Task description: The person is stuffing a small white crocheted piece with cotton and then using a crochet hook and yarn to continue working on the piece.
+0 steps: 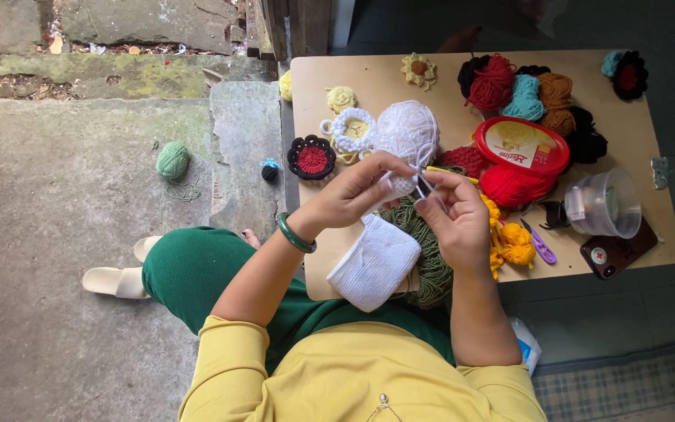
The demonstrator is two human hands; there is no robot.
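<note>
So both hands were busy: left hand (357, 190) pinched the white crochet piece (375, 262) over the table (439, 98), right hand (453, 212) gripped a crochet hook (425, 185), white yarn ball (408, 130) just behind.

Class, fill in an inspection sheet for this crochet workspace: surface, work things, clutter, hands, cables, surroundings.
Surface: low wooden table, crowded on its right half.
Job's things: white crochet piece hanging below the hands; white yarn ball behind them; crochet hook.
Clutter: crochet flowers, mixed yarn balls, red-lidded tub, clear plastic container, purple snips, phone.
Grippers: left hand pinches the white work; right hand holds the hook.
Cables: nothing seen.
Surroundings: stone floor; green yarn ball lying there; checked mat.
</note>
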